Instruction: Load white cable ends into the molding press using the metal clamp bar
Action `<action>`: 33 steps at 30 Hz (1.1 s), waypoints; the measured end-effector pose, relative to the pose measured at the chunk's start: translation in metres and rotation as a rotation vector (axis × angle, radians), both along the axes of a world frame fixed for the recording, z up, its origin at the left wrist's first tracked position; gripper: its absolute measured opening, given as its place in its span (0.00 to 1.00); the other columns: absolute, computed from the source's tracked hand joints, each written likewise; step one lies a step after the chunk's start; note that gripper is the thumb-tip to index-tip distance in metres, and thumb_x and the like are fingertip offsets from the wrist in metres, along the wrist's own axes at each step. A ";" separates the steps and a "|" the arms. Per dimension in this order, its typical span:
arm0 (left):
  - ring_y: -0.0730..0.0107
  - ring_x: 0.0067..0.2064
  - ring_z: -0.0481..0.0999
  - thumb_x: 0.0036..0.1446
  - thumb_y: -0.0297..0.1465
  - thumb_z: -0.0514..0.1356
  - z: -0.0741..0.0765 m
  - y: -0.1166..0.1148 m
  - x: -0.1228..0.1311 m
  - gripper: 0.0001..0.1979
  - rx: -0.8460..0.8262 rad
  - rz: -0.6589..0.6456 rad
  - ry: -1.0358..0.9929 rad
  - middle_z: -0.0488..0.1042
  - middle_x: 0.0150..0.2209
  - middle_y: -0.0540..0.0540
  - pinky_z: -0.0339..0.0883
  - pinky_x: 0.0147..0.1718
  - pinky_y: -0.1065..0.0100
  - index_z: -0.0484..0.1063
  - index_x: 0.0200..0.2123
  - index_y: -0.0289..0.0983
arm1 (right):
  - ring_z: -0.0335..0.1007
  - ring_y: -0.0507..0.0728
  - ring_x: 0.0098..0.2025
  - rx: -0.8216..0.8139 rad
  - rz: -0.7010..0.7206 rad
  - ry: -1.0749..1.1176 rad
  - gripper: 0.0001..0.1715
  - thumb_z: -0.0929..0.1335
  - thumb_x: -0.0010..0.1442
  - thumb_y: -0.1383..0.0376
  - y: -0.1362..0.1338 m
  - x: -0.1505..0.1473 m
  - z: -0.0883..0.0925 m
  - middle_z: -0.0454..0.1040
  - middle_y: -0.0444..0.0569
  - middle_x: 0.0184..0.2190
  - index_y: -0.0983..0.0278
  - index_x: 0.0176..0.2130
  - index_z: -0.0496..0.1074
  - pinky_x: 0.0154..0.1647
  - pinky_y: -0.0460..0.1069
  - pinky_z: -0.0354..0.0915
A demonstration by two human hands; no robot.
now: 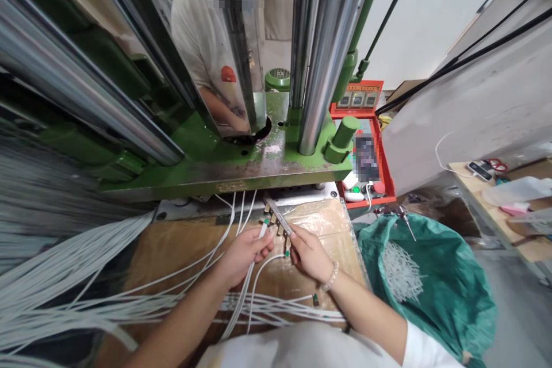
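Note:
My left hand [248, 252] is closed on a white cable [263, 230], whose green-tipped end [266, 222] lies against a row of small brass-coloured pieces. Those pieces run along a narrow metal bar [279, 217], tilted across the front of the press. My right hand [311, 254], with a beaded bracelet at the wrist, pinches the near end of this bar. Another cable with a green end [287, 253] reaches the bar beside my right fingers. How the cable ends sit in the bar is too small to tell.
A green press [233, 175] with steel columns stands in front, above a cardboard-covered table [172, 247]. Bundles of white cables [77, 264] lie left and near my body. At right are a red control box [390, 184] and a green sack [452, 276] holding white scraps [403, 273].

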State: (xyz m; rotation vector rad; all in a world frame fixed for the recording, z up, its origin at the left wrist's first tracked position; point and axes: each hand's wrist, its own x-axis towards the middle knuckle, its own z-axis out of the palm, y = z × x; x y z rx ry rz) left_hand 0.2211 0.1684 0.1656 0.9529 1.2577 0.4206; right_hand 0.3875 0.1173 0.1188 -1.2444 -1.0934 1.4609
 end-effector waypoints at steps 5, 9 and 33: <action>0.79 0.20 0.53 0.39 0.47 0.66 0.000 -0.003 0.009 0.21 -0.034 -0.083 -0.016 0.58 0.17 0.56 0.43 0.21 0.72 0.66 0.20 0.35 | 0.55 0.49 0.14 0.019 0.012 -0.053 0.27 0.58 0.66 0.53 0.000 0.001 0.001 0.58 0.37 0.13 0.66 0.55 0.67 0.18 0.44 0.58; 0.77 0.22 0.58 0.39 0.44 0.67 -0.001 -0.004 0.010 0.20 -0.043 -0.049 -0.042 0.62 0.18 0.54 0.48 0.22 0.73 0.66 0.20 0.34 | 0.70 0.56 0.36 0.247 0.015 -0.275 0.22 0.57 0.68 0.59 0.000 0.001 0.007 0.74 0.51 0.33 0.64 0.53 0.69 0.41 0.51 0.68; 0.83 0.24 0.64 0.54 0.27 0.63 0.002 0.015 -0.013 0.06 -0.285 0.409 -0.522 0.68 0.27 0.48 0.59 0.22 0.81 0.76 0.34 0.29 | 0.53 0.48 0.14 -0.005 0.013 0.031 0.33 0.60 0.63 0.48 -0.003 0.002 -0.003 0.57 0.37 0.12 0.67 0.58 0.64 0.16 0.42 0.54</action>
